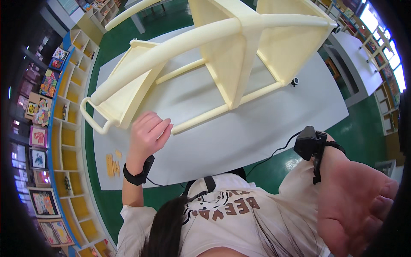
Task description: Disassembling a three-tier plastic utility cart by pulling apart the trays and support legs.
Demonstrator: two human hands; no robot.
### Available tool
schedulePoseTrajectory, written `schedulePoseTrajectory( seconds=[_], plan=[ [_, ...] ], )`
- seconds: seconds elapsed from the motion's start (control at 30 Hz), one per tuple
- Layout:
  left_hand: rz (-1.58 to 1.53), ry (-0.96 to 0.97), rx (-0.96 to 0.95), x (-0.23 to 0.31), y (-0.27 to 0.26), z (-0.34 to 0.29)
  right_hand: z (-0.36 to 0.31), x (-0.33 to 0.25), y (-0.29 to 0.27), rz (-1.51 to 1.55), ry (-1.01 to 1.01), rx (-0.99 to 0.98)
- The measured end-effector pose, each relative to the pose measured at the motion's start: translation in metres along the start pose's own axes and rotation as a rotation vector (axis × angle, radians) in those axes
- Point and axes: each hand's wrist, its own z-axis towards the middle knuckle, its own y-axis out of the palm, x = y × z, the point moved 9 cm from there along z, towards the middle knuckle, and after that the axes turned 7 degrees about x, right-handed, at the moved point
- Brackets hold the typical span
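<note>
A cream-coloured trolley frame (239, 64) lies on its side on a grey-white table (201, 150), with shelf trays joined by round poles. My left hand (150, 132) is raised beside the end tray (132, 85), close to the end of the lower pole (201, 120). Its fingers are curled and the thumb is pressed in; whatever they may hold is hidden. Palm up and close to the camera, my right hand (355, 205) is away from the trolley. Its fingers bend loosely near the picture's dark rim, and nothing shows in the palm.
Small yellowish wooden pieces (111, 165) lie at the table's left. Black cables (274, 153) run from the wrist devices. Shelves with pictures (68, 141) line the left side. Another white table (355, 64) stands at the right over a green floor (364, 124).
</note>
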Motion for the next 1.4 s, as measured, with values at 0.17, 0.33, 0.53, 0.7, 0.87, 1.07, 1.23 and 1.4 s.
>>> schedulePoseTrajectory(
  seconds=[0.17, 0.33, 0.53, 0.7, 0.87, 1.07, 1.23, 1.4],
  plan=[
    [0.000, 0.080, 0.084, 0.020, -0.022, 0.034, -0.003, 0.011, -0.016, 0.002, 0.012, 0.031],
    [0.068, 0.051, 0.122, 0.027, -0.041, 0.045, 0.002, 0.011, -0.022, 0.014, 0.012, 0.033],
    [0.047, 0.046, 0.176, 0.029, -0.059, 0.032, 0.022, -0.012, -0.021, -0.003, -0.028, 0.017],
    [0.040, 0.054, 0.291, 0.019, -0.080, 0.016, 0.046, -0.038, -0.008, -0.012, -0.070, -0.021],
    [0.050, -0.001, 0.320, 0.009, -0.090, 0.007, 0.064, -0.050, 0.003, -0.002, -0.084, -0.074],
    [0.062, -0.043, 0.321, 0.009, -0.096, 0.001, 0.068, -0.052, 0.003, 0.010, -0.108, -0.046],
    [0.072, -0.036, 0.299, 0.021, -0.093, 0.006, 0.065, -0.041, -0.010, 0.040, -0.118, -0.006],
    [0.098, -0.015, 0.340, 0.032, -0.082, 0.031, 0.053, -0.012, -0.024, 0.083, -0.115, 0.022]
  ],
)
